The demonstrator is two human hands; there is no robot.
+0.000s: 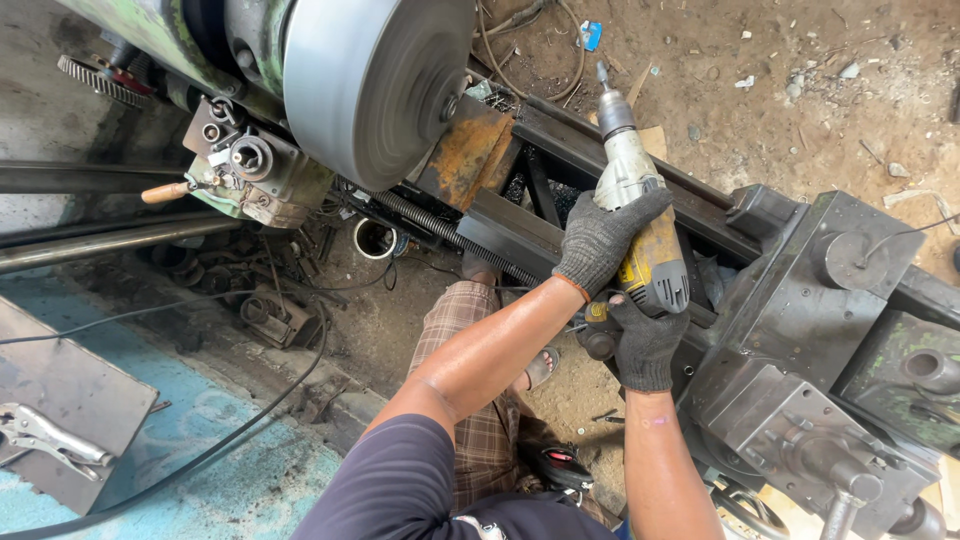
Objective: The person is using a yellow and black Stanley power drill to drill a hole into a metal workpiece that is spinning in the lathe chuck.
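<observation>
**Two gloved hands steady a drill over the lathe bed**

The grey-and-yellow handheld power drill (640, 215) sits between both hands, its chuck and bit tip pointing away from the person toward the dirt floor (780, 90) beyond the machine. The left hand (605, 235), in a dark grey knit glove, is wrapped closed over the top of the drill body; the right hand (645, 340), gloved the same way, is curled tight around the handle below it, near the trigger — the trigger finger itself is hidden.

Holding this well looks like a matter of keeping both wrists in line with the bit, the upper grip pressing along the tool's axis and the lower one resisting twist. The bit tip appears to be in free air; I cannot tell what it is aimed at.

Just beneath the grip run the dark steel rails of the lathe bed (560, 160), with a rusty orange plate (465, 150) up and to the left of the hands. Further left hangs the large grey round chuck disc (375, 80) — worth keeping sleeves and cord clear of. To the right stands the dark blocky tailstock casting (800, 300). Far off at lower left, silver locking pliers (45, 435) lie on a grey metal sheet.
</observation>
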